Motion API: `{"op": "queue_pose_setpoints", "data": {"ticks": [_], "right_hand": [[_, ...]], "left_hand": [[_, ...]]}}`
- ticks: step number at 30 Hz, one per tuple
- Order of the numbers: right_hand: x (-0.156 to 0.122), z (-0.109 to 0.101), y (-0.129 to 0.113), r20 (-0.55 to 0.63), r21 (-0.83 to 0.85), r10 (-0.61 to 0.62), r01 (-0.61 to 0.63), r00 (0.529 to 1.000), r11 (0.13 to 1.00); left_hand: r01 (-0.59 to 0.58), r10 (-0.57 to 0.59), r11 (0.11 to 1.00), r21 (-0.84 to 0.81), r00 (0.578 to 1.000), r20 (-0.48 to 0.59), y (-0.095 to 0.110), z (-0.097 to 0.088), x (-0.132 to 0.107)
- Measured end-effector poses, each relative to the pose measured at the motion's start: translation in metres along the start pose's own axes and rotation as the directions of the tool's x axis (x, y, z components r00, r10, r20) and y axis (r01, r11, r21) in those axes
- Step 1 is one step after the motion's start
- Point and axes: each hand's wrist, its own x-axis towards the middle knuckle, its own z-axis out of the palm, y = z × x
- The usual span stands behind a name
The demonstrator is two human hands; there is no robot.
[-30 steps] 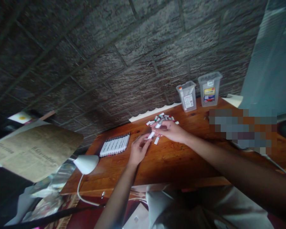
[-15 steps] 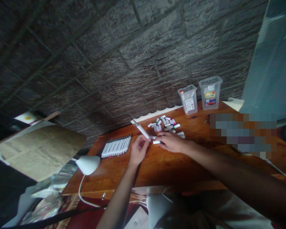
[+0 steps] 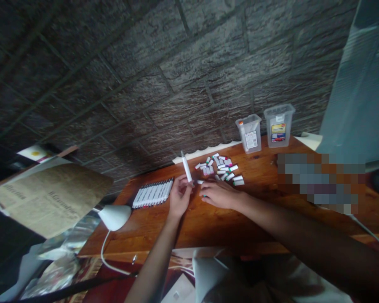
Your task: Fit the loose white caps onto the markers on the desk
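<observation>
Upright in my left hand (image 3: 179,194) is a white marker (image 3: 187,169) with a grey tip pointing up, its lower end pinched between thumb and fingers. My right hand (image 3: 219,193) is closed just to the right of it, low over the table. A small white marker cap (image 3: 200,182) sticks out at its fingertips, towards the marker. A bit of teal shows under these fingers; the rest of that piece is hidden. Beyond my right hand lies a loose pile of white caps (image 3: 222,162) with red, green, purple and other coloured ends.
Left of my hands, a row of several markers (image 3: 153,193) lies side by side. A white lamp (image 3: 116,216) stands at the left edge of the wooden table (image 3: 202,229). Two clear plastic containers (image 3: 249,134) stand by the brick wall. A blurred patch covers the right side.
The marker in my left hand has turned more upright. My right hand has shifted slightly left and down, its fingers now covering most of the teal-ended cap seen before.
</observation>
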Motion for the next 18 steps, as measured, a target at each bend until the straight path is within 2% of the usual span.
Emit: {"op": "queue_pose_setpoints", "data": {"ticks": [5,10,15,18], "right_hand": [[-0.003,-0.010,0.014,-0.038,0.199,0.063,-0.054,0.997,0.979],[-0.009,-0.019,0.031,-0.076,0.342,0.119,-0.086,0.990,0.936],[-0.009,-0.013,0.033,-0.078,0.292,0.063,-0.037,0.995,0.956],[-0.007,-0.008,0.028,-0.081,0.255,0.078,-0.055,0.994,0.965]], "left_hand": [[-0.004,0.004,1.000,-0.001,1.000,-0.023,-0.002,-0.003,0.002],[-0.017,0.009,0.992,0.123,0.998,0.060,-0.007,-0.008,0.001],[-0.174,0.121,0.935,0.309,0.976,0.183,-0.009,-0.006,-0.002],[-0.179,0.114,0.930,0.321,0.971,0.211,-0.005,-0.003,0.001]]}}
